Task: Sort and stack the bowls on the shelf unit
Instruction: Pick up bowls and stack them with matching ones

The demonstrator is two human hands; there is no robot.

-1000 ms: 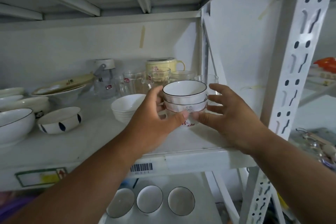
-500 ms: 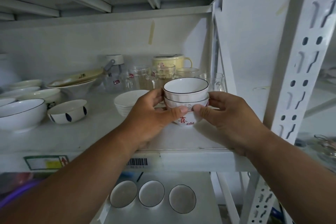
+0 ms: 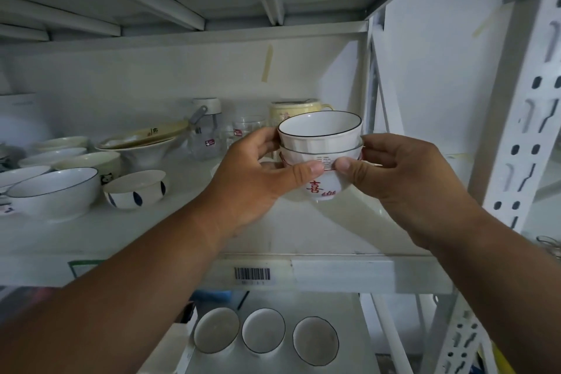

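Head view, centre of the frame: the left hand (image 3: 258, 174) and right hand (image 3: 403, 179) each grip the stack of small bowls (image 3: 320, 152), thumbs meeting at its front, just above the shelf board (image 3: 343, 272). Best to keep both grips level so the black-rimmed top bowl (image 3: 320, 129) stays nested, then lower the stack flat, well apart from the blue-spotted bowl (image 3: 135, 188).
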